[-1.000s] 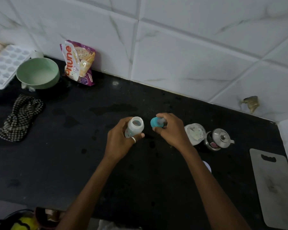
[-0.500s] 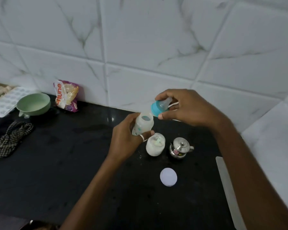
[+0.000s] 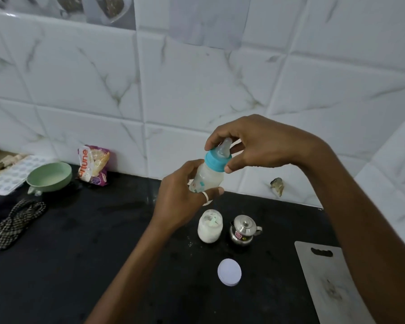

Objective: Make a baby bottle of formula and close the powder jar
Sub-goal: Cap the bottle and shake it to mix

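Note:
My left hand (image 3: 180, 197) grips the body of a small translucent baby bottle (image 3: 208, 177), held up above the black counter (image 3: 91, 265) and tilted to the right. My right hand (image 3: 255, 146) pinches the blue nipple cap (image 3: 216, 160), which sits on the bottle's mouth. Below them the glass powder jar (image 3: 209, 226) stands with no lid on, white powder and a scoop inside. Its white lid (image 3: 229, 272) lies flat on the counter in front of it.
A small steel pot (image 3: 243, 230) stands right of the jar. A white cutting board (image 3: 332, 286) lies at the right. On the left are a green bowl (image 3: 49, 176), a snack packet (image 3: 94, 164), an ice tray (image 3: 12, 174) and a checked cloth (image 3: 14, 223).
Both hands rose from the counter with the bottle. The blue cap, held apart from the bottle before, now sits on its mouth. The camera tilted up toward the wall.

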The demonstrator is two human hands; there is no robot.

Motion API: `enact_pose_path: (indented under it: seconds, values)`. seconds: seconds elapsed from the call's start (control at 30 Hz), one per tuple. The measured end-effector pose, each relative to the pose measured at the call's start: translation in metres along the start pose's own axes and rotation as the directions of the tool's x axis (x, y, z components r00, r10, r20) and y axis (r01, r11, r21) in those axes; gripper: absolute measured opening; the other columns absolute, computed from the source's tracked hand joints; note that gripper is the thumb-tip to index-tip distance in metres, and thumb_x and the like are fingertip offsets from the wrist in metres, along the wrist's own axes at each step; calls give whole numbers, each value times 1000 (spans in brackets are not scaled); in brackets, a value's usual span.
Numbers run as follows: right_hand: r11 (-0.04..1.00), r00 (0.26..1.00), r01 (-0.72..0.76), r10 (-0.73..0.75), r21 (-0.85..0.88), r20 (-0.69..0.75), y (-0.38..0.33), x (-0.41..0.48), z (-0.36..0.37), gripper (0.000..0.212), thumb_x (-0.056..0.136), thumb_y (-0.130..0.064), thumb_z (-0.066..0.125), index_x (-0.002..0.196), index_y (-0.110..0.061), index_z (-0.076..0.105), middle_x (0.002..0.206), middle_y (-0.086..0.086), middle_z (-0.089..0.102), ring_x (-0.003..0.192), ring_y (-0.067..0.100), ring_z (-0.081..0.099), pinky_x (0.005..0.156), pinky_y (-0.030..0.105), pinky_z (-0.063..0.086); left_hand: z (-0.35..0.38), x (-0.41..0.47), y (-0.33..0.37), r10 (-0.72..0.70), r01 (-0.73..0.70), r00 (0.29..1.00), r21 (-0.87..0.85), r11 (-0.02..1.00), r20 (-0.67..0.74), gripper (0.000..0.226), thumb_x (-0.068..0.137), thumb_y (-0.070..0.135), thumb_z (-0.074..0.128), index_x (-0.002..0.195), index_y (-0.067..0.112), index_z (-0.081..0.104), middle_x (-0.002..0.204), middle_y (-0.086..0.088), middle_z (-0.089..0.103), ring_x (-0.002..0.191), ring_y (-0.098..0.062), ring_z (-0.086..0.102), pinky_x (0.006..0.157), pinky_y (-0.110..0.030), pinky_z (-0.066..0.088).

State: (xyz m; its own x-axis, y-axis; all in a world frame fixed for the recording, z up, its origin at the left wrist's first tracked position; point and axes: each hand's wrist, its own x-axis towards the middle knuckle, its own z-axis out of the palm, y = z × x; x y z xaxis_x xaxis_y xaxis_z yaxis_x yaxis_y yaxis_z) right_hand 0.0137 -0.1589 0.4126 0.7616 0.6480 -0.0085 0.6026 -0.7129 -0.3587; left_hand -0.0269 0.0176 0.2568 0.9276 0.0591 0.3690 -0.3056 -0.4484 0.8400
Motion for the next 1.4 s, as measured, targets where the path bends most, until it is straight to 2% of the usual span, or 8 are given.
enact_pose_path:
  seconds: [0.2,0.47,0.63,0.77,1.0,1.17,1.3,1.4]
  values:
    - [1000,1000,2,-2,-7,10,-8,12,9,50,77,-7,86,120,-28,72,115,-16,68,109,8,64,99,37,56,-11,2,-5,-21,21,1000,-5,1000,20,69,74,47,90,133,28,62,117,15,71,108,-7,68,89,-25,58]
    - [1000,1000,-12,12,-22,20,-16,22,18,48,76,-10,87,118,-29,72,115,-15,69,108,7,63,97,36,56,-21,4,-12,-41,42,999,-16,999,34,69,76,47,88,136,26,61,121,11,71,109,-9,68,86,-13,52]
    - [997,999,-35,36,-72,8,-21,27,23,47,76,-18,88,118,-30,71,116,-14,69,107,7,62,94,38,56,-24,3,-15,-47,47,999,-22,999,23,70,77,46,87,137,25,60,123,8,72,109,-12,68,91,-22,56]
    - [991,997,-80,80,-107,-7,-24,33,27,46,74,-34,88,116,-34,70,113,-9,70,101,10,66,86,41,60,-24,2,-19,-55,55,998,-41,998,9,69,74,48,88,134,26,62,116,12,73,105,-10,70,88,-24,59]
    - [971,990,-137,126,-198,-68,-31,35,33,41,82,-50,78,110,-21,73,102,-7,71,90,10,65,72,27,55,-20,-1,-21,-70,69,997,-67,995,-22,67,72,48,90,130,29,64,104,22,67,98,-3,68,81,-17,56]
    - [944,974,-209,178,-256,-137,-32,34,41,47,82,-62,71,93,-16,68,85,-6,67,73,11,60,56,22,40,-18,-2,-21,-71,67,996,-76,995,-47,67,72,46,91,131,30,64,105,22,68,99,-2,67,77,-7,51]
    - [931,955,-268,223,-246,-197,-31,34,49,62,78,-76,65,85,-15,69,77,-1,68,68,15,61,60,31,46,-17,-2,-22,-67,62,996,-85,994,-60,63,72,47,91,128,32,64,106,21,70,98,0,68,77,-8,53]
    - [956,962,-249,226,-156,-150,-29,30,43,59,77,-72,71,104,-20,70,96,-9,70,87,9,66,75,28,54,-19,-2,-24,-83,78,996,-94,993,-46,64,71,47,92,128,31,65,108,18,73,100,-2,70,82,-17,58]
